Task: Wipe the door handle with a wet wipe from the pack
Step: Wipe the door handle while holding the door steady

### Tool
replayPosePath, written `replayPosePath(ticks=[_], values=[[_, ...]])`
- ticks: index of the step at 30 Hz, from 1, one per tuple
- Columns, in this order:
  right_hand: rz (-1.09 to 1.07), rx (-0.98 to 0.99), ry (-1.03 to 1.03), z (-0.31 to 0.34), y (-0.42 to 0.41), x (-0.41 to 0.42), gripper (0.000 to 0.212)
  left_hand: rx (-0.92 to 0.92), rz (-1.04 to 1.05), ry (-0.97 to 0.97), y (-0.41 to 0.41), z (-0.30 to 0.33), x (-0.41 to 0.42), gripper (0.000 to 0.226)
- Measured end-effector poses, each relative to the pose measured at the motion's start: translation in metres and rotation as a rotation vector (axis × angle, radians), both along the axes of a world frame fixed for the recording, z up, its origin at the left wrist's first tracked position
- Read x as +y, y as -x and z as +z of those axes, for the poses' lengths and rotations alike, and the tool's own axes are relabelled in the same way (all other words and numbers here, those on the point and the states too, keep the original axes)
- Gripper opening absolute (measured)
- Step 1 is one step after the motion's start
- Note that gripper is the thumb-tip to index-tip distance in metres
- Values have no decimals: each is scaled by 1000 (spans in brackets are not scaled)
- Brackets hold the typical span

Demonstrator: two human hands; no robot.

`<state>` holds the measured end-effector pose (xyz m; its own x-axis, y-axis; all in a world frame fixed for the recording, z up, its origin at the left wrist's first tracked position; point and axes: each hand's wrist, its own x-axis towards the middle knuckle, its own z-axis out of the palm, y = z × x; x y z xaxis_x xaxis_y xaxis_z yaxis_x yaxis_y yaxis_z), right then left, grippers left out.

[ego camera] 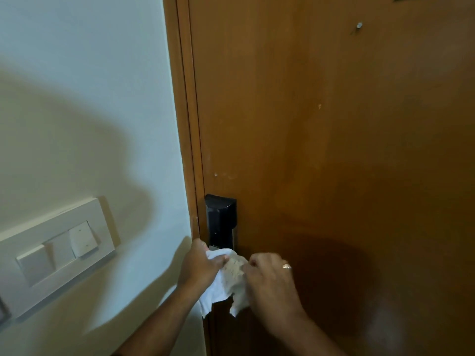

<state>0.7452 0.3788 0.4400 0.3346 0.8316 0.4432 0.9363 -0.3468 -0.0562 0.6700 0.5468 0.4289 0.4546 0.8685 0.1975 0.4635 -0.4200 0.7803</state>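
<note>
A black door lock body (221, 219) is fixed to the left edge of a brown wooden door (334, 150). Just below it, a crumpled white wet wipe (228, 281) is held by both hands, and the handle itself is hidden behind them. My left hand (199, 264) grips the wipe's upper left part, thumb on top. My right hand (270, 283), with a ring on one finger, pinches the wipe's right side. The wipe's lower corners hang loose. The pack is not in view.
A white wall (90, 98) lies left of the wooden door frame (183, 124). A cream switch panel (56, 253) is mounted on the wall at lower left. A small metal peg (359, 25) sticks out of the door near the top.
</note>
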Motion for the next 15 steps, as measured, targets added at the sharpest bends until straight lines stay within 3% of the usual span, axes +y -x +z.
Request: replayPosePath(ticks=[5, 8, 12, 15], values=[[-10, -103, 181, -32, 17, 44, 62, -23, -24, 107, 7, -6, 12, 50], [5, -159, 287, -43, 17, 49, 60, 60, -117, 86, 19, -3, 15, 85], [-55, -184, 209, -31, 15, 49, 29, 29, -63, -567, 23, 31, 5, 97], [-81, -95, 143, -25, 14, 59, 26, 8, -51, -829, 7, 61, 1, 98]])
